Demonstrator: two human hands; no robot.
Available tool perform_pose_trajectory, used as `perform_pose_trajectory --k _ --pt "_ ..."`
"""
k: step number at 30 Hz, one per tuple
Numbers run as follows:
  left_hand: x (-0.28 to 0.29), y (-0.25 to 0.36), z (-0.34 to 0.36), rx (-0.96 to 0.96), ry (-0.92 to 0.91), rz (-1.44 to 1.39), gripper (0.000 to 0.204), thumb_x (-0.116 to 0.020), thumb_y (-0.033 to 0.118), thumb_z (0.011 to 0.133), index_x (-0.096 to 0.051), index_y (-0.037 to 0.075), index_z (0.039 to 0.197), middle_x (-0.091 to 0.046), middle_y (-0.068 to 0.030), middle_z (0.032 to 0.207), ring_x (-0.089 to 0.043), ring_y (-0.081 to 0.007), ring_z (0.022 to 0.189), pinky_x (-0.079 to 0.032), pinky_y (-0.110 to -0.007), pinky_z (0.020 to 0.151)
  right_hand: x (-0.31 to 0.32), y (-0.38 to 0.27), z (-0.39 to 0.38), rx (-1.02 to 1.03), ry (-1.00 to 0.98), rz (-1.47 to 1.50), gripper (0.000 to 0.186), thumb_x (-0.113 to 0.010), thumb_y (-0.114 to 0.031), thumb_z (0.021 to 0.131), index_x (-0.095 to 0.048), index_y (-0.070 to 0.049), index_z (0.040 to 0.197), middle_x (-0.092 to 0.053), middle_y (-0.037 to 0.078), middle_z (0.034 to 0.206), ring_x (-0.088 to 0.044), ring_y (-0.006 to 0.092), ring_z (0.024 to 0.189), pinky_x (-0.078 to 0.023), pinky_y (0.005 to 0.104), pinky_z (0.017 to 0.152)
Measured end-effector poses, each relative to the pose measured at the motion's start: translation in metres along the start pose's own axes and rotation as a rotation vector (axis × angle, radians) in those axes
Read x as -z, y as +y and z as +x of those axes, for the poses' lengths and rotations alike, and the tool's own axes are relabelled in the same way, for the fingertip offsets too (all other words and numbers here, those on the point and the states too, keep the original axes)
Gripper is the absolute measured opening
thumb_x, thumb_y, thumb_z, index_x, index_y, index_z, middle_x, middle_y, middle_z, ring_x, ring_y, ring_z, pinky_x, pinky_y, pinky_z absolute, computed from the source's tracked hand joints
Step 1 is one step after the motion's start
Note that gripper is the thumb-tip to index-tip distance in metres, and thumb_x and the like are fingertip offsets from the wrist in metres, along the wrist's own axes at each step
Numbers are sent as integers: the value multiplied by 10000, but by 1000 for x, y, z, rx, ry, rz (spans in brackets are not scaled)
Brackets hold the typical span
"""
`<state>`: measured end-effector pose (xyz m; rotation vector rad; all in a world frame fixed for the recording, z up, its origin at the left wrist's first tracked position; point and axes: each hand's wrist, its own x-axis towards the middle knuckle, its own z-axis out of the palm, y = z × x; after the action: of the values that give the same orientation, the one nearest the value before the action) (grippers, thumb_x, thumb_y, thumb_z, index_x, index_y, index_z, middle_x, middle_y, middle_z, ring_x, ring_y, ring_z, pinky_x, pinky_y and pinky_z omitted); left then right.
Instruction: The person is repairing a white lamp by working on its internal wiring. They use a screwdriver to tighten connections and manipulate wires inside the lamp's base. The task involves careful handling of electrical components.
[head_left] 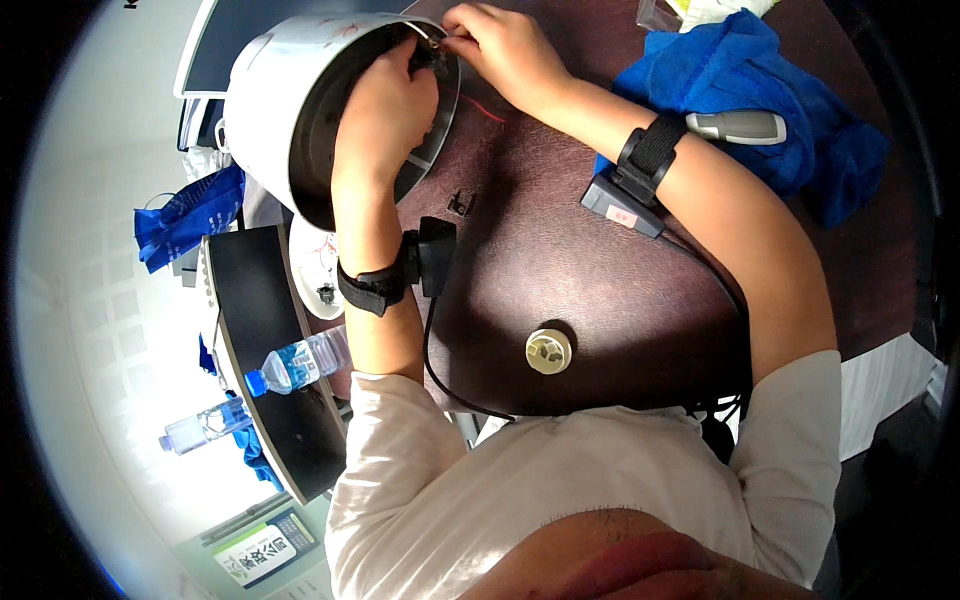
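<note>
A white, hollow appliance shell (285, 75), shaped like a rice cooker body, lies tilted on its side with its dark opening toward me. My left hand (390, 115) reaches into that opening, fingers curled near the upper rim; what they grip is hidden. At the same rim, my right hand (505, 55) pinches close to a small metal part with wire (432, 42), too small to make out. A thin red wire (485, 108) trails out beside the shell. On the table below lies a small dark metal piece (461, 203).
The dark brown table (620, 300) carries a round cream-coloured cap-like part (548, 351) near me. At right, a grey-handled tool (740, 127) rests on a blue cloth (730, 70). A water bottle (300, 362) and a white dish (312, 265) stand left. Cables run from both wrist straps.
</note>
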<state>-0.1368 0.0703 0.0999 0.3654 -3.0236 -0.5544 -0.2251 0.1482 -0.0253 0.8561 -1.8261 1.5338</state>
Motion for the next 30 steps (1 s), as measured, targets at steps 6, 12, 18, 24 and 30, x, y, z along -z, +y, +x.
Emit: perform_pose_trajectory --k 6,12,18,24,30 --pt "-7 -24 7 -162 114 97 402 -462 138 814 -567 5 1179 -601 -142 661 -569 -214 520 -450 -344 526 10 -5 0 11 -135 -151 156 -633 -197 812 -586 -49 831 -626 138 786 -629 345 732 -508 423 625" --pt "-9 -22 11 -155 116 135 415 -470 144 812 -560 1 1191 -607 -154 663 -572 -215 521 -452 -344 528 5 1 -3 99 -167 -304 130 -610 -180 834 -586 -55 862 -616 125 746 -634 320 708 -510 398 585" --pt "-11 -16 6 -139 90 142 455 -455 136 815 -521 -6 1242 -600 -164 640 -571 -221 469 -459 -348 494 10 -8 -4 156 -182 -272 120 -583 -158 845 -584 -60 915 -617 126 779 -636 321 707 -514 400 589" --pt "-6 -1 -1 -33 -6 50 453 -449 115 814 -499 -26 1242 -611 -180 677 -575 -215 440 -468 -344 469 9 -6 -4 128 -137 -185 138 -600 -174 842 -584 -69 930 -615 126 812 -632 328 719 -515 403 596" --pt "1 3 2 93 -146 -54 536 -431 110 807 -407 -29 1324 -627 -194 690 -605 -214 443 -486 -310 428 9 -9 -3 101 -133 -169 164 -609 -200 832 -586 -74 934 -598 121 866 -627 336 753 -514 417 621"
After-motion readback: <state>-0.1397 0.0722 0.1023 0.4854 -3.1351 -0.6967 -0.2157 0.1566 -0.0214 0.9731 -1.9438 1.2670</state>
